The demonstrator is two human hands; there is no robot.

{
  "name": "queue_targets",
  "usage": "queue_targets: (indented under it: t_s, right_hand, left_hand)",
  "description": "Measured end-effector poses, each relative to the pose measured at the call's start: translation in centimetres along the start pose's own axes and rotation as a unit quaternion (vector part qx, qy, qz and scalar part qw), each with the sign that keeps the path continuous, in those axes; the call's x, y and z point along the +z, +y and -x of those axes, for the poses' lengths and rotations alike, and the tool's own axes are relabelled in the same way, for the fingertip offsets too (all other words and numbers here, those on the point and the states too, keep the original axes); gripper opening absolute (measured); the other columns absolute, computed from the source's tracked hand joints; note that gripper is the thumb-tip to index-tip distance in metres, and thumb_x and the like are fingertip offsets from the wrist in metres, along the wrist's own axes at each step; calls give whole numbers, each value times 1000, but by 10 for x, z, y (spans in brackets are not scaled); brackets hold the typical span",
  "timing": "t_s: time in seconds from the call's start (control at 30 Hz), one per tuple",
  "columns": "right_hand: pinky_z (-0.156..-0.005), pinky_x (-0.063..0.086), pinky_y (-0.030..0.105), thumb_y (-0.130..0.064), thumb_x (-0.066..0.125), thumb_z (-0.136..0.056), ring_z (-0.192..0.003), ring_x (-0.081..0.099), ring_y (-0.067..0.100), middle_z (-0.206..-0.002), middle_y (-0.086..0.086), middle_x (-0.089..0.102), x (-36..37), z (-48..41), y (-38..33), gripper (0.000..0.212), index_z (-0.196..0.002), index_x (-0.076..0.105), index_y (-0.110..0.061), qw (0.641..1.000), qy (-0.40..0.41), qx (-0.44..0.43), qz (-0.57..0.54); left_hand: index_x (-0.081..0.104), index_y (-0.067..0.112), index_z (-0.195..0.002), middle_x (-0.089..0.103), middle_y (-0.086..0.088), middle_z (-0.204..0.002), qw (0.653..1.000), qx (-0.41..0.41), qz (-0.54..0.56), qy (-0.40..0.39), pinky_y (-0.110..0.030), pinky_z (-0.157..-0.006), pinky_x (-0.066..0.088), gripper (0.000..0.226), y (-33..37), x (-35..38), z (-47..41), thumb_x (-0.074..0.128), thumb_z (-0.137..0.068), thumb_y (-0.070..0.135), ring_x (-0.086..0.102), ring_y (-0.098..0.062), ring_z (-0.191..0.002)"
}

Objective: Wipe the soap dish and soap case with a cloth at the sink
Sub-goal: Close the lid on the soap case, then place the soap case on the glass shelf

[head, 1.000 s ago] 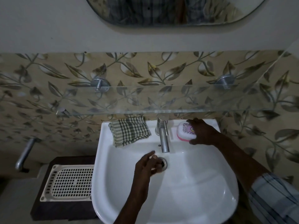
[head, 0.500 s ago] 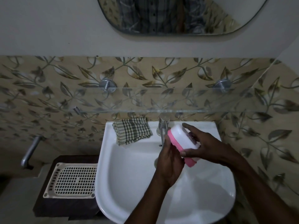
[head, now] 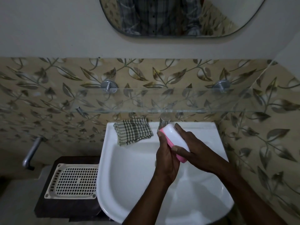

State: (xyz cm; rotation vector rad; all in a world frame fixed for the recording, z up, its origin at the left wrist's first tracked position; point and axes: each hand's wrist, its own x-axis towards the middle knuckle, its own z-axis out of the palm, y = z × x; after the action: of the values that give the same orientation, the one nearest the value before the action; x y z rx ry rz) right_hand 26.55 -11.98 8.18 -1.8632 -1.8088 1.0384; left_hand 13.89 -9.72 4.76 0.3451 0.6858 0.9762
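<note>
A white-and-pink soap case [head: 174, 138] is held tilted above the white sink [head: 129, 168], just in front of the tap. My left hand [head: 167, 158] grips its pink lower side from the left. My right hand [head: 193, 146] clasps its white side from the right, thumb on the near edge. A green-and-white checked cloth [head: 133, 131] lies folded on the sink's back left rim, touched by neither hand. A cream perforated soap dish [head: 73, 181] rests on a dark stand left of the sink.
The chrome tap [head: 163, 122] stands at the sink's back rim, partly hidden by the soap case. A glass shelf [head: 162, 101] juts out above the sink. A mirror [head: 178, 17] hangs higher. A metal pipe [head: 31, 151] sticks out from the left wall.
My right hand lifted the soap case off the sink's back rim. My left hand rose from the drain to meet it. Both hands now hold the case over the basin.
</note>
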Motion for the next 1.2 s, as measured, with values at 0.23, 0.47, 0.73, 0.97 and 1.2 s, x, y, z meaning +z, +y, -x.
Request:
queue_targets:
  t_s: [0.23,0.47,0.73,0.97,1.2]
  right_hand:
    - [-104,38,31,-83,34,-74,-126,43,15,-141,-3,37,2,-2,-5,93,-152,-4,-47,1000,-2,17,-25]
    - [-125,9,44,-77,39,-82,-150,2,4,-160,-27,1,8,1,-8,65,-137,6,-68,969,-67,37,-235]
    - [-111,42,37,-46,61,-92,-137,43,13,-152,-8,38,26,-4,-15,57,-144,41,-36,906,181,100,-370]
    - [-71,62,39,-25,69,-90,-88,75,31,-102,15,77,25,-4,-3,24,-108,72,-9,806,145,166,-549]
    - [-76,60,38,-14,78,-81,-96,73,32,-108,20,73,11,-8,17,42,-118,64,0,786,217,168,-554]
  left_hand:
    - [47,14,-147,64,-17,-136,999,25,-31,35,-37,-93,58,75,2,5,-3,44,-90,63,63,-28,-125]
    - [27,21,-157,29,-26,-160,995,-15,99,10,-64,-118,28,85,1,-4,-11,50,-88,64,30,-45,-147]
    - [46,14,-146,54,-28,-141,992,64,106,39,-50,-91,57,78,11,7,-18,79,-75,18,56,-44,-129]
    - [59,8,-132,70,-25,-120,992,99,-39,73,-50,-86,60,50,4,2,-8,74,-86,22,70,-41,-108]
    - [71,2,-113,72,-23,-113,976,87,-114,166,-41,-73,60,30,24,-11,-5,74,-84,6,74,-25,-90]
